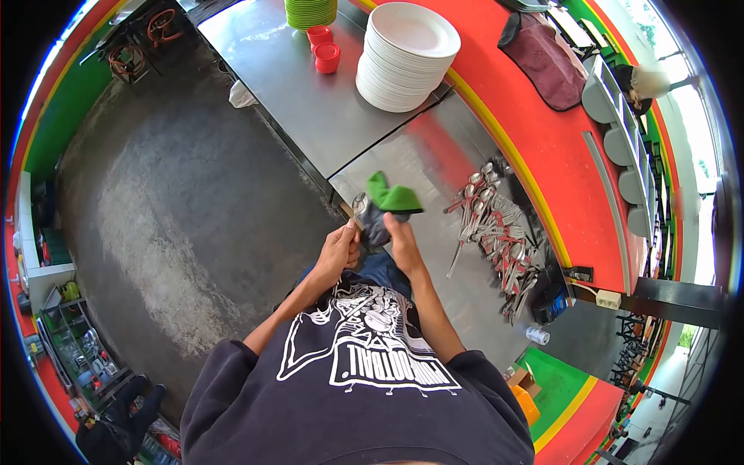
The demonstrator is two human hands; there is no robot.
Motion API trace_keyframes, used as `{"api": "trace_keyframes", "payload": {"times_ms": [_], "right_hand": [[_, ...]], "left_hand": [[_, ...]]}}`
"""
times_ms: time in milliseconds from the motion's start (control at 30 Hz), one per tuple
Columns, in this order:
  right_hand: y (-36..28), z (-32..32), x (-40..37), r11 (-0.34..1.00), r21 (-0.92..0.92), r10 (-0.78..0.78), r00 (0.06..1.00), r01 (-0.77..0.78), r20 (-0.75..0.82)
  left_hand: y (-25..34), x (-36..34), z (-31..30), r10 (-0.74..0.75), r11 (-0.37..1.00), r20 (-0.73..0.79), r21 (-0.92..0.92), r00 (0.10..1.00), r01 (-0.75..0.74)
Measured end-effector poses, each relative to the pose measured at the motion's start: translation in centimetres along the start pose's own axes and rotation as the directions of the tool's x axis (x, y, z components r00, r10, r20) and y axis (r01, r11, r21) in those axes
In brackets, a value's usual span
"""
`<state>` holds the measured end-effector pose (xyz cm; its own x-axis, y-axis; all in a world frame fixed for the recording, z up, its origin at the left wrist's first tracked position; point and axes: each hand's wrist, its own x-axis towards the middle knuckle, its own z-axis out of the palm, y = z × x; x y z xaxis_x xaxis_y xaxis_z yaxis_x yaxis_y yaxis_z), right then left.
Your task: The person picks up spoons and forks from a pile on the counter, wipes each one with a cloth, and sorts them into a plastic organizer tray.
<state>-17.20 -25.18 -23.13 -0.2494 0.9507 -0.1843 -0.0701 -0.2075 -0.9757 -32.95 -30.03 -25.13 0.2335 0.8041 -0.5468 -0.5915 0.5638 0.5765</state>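
In front of my waist, my left hand (338,253) is closed around the handle of a spoon (359,203), its shiny bowl pointing up and away from me. My right hand (401,239) grips a green and dark grey cloth (394,198) just to the right of the spoon. Slightly blurred, the cloth's green end flops over the top. Whether it touches the spoon is hard to make out. Off to the right, a loose pile of spoons and forks (502,232) lies on the metal table (434,248), many with red on their handles.
Farther along the table stand a tall stack of white plates (407,58), red cups (326,57) and a stack of green dishes (310,12). A red counter (504,77) borders the right side. A white can (537,335) is near the table's right end. Bare floor (186,201) stretches left.
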Motion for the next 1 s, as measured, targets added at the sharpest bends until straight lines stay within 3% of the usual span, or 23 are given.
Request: {"api": "trace_keyframes", "payload": {"times_ms": [67, 167, 233, 333, 400, 600, 700, 867, 1000], "right_hand": [[-0.1, 1.2, -0.3, 0.998, -0.038, 0.059, 0.992, -0.055, 0.110], [3.3, 2.2, 0.8, 0.904, -0.332, -0.286, 0.958, 0.269, -0.002], [1.1, 2.9, 0.4, 0.947, -0.287, -0.182, 0.978, 0.146, -0.104], [0.8, 3.1, 0.9, 0.948, -0.278, -0.205, 0.966, 0.156, -0.158], [0.2, 2.6, 1.2, 0.918, -0.367, -0.192, 0.978, 0.151, -0.080], [0.4, 3.8, 1.7, 0.862, -0.483, -0.237, 0.965, 0.154, -0.115], [0.5, 4.3, 2.1, 0.855, -0.476, -0.291, 0.950, 0.204, -0.115], [0.0, 4.1, 2.8, 0.974, -0.161, -0.197, 0.949, 0.160, -0.245], [-1.2, 3.2, 2.7, 0.992, -0.094, -0.084, 0.996, 0.085, 0.010]], "left_hand": [[0.1, 0.0, -0.1, 0.001, 1.000, -0.014, 0.025, 1.000, 0.000], [0.4, -0.8, 0.5, 0.033, 0.991, -0.036, 0.130, 0.999, -0.028], [0.5, -1.2, 0.5, 0.039, 0.981, -0.033, 0.189, 0.999, -0.032], [0.5, -1.7, 0.5, 0.045, 0.963, -0.037, 0.267, 0.998, -0.034], [0.5, -1.9, 0.4, 0.049, 0.954, -0.043, 0.298, 0.998, -0.034], [0.4, -2.9, 0.4, 0.057, 0.977, -0.079, 0.209, 0.995, -0.039], [0.3, -3.1, 0.6, 0.096, 0.985, -0.101, 0.150, 0.990, -0.080], [0.6, -3.5, 0.6, 0.154, 0.984, -0.147, 0.112, 0.977, -0.138], [0.5, -3.4, 0.0, 0.185, 0.982, -0.178, 0.076, 0.967, -0.173]]}}
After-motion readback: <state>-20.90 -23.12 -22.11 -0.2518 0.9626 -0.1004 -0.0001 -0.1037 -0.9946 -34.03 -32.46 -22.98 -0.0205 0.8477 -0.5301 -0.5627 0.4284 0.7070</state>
